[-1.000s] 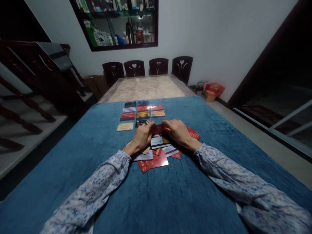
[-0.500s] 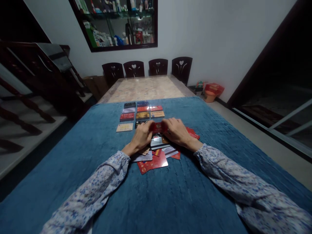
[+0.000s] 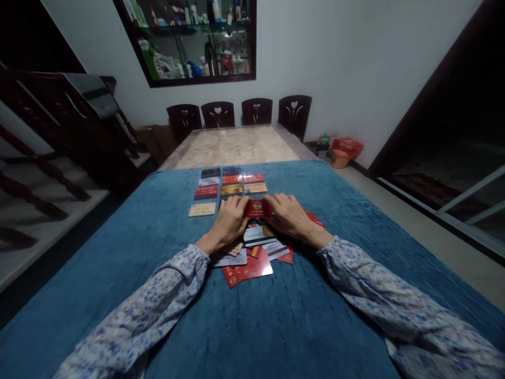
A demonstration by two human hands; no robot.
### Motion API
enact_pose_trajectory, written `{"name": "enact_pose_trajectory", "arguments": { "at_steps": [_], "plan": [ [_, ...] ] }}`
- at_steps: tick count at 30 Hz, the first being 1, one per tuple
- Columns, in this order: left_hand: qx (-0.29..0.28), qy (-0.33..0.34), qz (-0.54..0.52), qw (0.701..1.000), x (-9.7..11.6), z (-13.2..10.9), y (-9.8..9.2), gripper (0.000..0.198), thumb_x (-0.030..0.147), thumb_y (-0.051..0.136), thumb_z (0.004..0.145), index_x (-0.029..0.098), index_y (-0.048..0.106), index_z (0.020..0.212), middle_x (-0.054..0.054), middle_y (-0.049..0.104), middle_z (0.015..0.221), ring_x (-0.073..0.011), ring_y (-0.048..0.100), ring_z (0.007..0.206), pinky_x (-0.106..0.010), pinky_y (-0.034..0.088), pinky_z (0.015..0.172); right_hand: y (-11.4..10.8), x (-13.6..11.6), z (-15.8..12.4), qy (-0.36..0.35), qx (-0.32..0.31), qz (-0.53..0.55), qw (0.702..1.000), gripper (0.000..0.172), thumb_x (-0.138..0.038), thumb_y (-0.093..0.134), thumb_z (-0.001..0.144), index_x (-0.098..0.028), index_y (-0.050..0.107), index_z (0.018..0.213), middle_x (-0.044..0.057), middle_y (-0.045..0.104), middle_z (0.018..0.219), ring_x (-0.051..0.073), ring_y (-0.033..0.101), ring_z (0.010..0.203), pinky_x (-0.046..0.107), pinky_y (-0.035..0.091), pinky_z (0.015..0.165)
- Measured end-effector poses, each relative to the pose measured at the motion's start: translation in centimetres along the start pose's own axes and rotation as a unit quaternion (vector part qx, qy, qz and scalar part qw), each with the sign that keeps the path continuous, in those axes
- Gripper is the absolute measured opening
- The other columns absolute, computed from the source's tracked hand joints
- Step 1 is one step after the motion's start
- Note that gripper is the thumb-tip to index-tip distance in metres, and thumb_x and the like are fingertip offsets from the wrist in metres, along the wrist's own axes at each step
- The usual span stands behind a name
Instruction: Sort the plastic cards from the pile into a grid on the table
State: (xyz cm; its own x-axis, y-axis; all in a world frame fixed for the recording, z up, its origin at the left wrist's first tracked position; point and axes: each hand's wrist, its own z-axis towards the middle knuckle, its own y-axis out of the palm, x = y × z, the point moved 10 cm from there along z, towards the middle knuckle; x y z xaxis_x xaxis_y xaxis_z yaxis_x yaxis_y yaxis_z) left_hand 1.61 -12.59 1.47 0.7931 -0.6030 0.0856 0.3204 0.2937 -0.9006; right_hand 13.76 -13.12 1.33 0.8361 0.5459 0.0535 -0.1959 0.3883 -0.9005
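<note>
Between my two hands is a red card (image 3: 258,208), gripped at its left end by my left hand (image 3: 231,221) and at its right end by my right hand (image 3: 287,217). Both hands are closed on it, just above a loose heap of cards. In that heap I see a white card with a dark stripe (image 3: 258,236), a large red card (image 3: 254,267) and a pale grey card (image 3: 232,258). More red cards (image 3: 314,218) stick out beyond my right hand. A dark card behind my left hand is mostly hidden.
Beyond my hands, stacks of cards lie in rows, among them a red stack (image 3: 206,192), a gold stack (image 3: 231,189) and a cream card (image 3: 202,209). They rest on a blue cloth (image 3: 118,263) over a table (image 3: 236,142). Dark chairs (image 3: 218,115) stand at the far end.
The red card has tilted so that its printed face shows more clearly. Both hands still hold it in nearly the same place; the whole view has shifted slightly.
</note>
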Motion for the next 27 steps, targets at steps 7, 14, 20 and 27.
{"name": "enact_pose_trajectory", "arguments": {
  "at_steps": [7, 14, 20, 27],
  "plan": [
    [0.000, 0.035, 0.000, 0.999, 0.0, 1.5, -0.9, 0.044, 0.021, 0.064, 0.087, 0.017, 0.056, 0.131, -0.017, 0.058, 0.133, -0.0346, 0.053, 0.123, -0.049, 0.046, 0.099, 0.3, 1.4, 0.6, 0.029, -0.013, 0.009, 0.999, 0.044, -0.031, 0.067, 0.092, -0.014, 0.056, 0.132, 0.018, 0.068, 0.118, 0.030, 0.057, 0.105, 0.036, 0.038, 0.079],
    [-0.038, 0.031, -0.010, 0.999, -1.1, 3.9, -0.9, 0.051, 0.018, 0.068, 0.084, 0.017, 0.058, 0.133, -0.018, 0.060, 0.133, -0.0355, 0.050, 0.125, -0.053, 0.045, 0.101, -0.1, 3.5, 2.9, -0.004, -0.039, 0.011, 0.999, 0.052, -0.034, 0.071, 0.089, -0.017, 0.057, 0.136, 0.018, 0.062, 0.126, 0.030, 0.053, 0.107, 0.035, 0.041, 0.075],
    [-0.048, 0.026, -0.015, 0.998, -2.7, 6.3, -0.3, 0.048, 0.016, 0.069, 0.082, 0.019, 0.061, 0.129, -0.016, 0.059, 0.133, -0.0354, 0.048, 0.125, -0.053, 0.047, 0.097, 0.4, 5.2, 5.5, -0.011, -0.068, 0.021, 0.997, 0.051, -0.030, 0.073, 0.088, -0.017, 0.059, 0.135, 0.018, 0.060, 0.130, 0.030, 0.051, 0.110, 0.037, 0.044, 0.079],
    [-0.076, 0.008, 0.002, 0.997, -4.8, 9.6, 0.8, 0.030, 0.021, 0.067, 0.085, 0.018, 0.067, 0.115, -0.015, 0.061, 0.125, -0.0354, 0.048, 0.121, -0.052, 0.046, 0.095, 1.4, 7.2, 8.7, -0.001, -0.089, 0.027, 0.996, 0.039, -0.028, 0.072, 0.089, -0.019, 0.064, 0.127, 0.016, 0.060, 0.129, 0.030, 0.051, 0.111, 0.036, 0.046, 0.080]
  ]
}}
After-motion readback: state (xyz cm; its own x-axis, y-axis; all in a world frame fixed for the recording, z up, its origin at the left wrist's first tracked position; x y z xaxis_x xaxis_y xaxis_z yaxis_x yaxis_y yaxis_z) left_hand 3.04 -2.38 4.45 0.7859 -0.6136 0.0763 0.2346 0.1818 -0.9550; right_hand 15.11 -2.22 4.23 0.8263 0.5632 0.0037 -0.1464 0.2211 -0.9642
